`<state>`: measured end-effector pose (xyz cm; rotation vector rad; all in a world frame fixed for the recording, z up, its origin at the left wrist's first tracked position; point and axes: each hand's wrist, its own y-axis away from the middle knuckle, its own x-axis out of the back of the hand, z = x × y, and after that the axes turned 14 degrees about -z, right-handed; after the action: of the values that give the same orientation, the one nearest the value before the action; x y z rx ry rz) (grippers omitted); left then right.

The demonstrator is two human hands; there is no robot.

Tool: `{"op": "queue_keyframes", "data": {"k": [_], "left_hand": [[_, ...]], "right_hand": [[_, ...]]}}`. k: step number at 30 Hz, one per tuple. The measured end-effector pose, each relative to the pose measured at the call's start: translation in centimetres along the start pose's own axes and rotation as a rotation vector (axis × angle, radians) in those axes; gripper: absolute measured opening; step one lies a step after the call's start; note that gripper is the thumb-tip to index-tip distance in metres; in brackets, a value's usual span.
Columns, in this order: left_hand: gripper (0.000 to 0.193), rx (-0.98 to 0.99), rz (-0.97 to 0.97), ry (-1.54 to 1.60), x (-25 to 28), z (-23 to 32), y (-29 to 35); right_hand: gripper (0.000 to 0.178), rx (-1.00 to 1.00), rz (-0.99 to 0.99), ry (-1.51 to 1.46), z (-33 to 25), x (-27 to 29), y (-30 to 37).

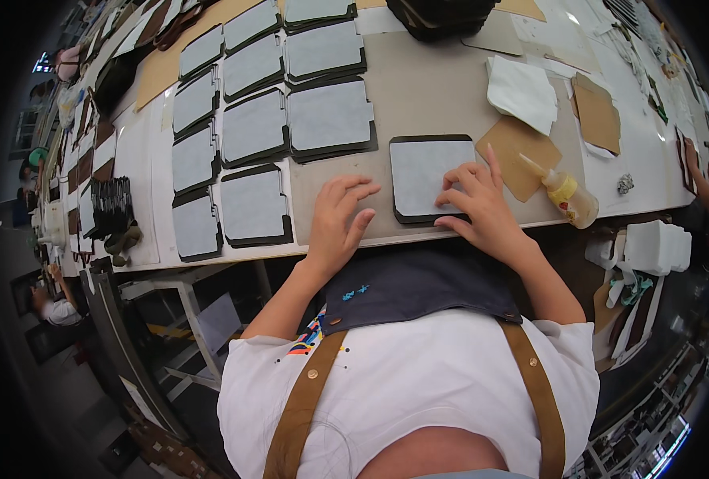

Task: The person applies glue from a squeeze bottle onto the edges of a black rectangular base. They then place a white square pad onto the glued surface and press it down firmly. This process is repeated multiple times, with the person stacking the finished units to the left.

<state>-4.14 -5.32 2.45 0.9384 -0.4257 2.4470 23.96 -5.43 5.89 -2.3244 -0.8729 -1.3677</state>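
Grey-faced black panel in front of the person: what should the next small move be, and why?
Probably bring the left hand to the left edge of the grey-faced black panel to steady it: the right hand has its fingers over the panel's right side, while the left is open, empty and apart from it.

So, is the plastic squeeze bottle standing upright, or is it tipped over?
Tipped over: the squeeze bottle shows its long side, and its nozzle points sideways over the brown sheet.
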Motion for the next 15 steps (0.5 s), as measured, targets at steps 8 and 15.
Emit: {"op": "queue_keyframes", "data": {"k": [8, 15], "left_hand": [[0.022, 0.137, 0.008, 0.321, -1.4, -0.2, -1.2], [0.024, 0.183, 0.018, 0.305, -1.4, 0.0, -0.8]], "right_hand": [[0.032, -0.022, 0.023, -0.039, -0.3, -0.2, -0.1], [0.037, 0.039, 0.071, -0.020, -1.9, -2.2, -2.1]]}}
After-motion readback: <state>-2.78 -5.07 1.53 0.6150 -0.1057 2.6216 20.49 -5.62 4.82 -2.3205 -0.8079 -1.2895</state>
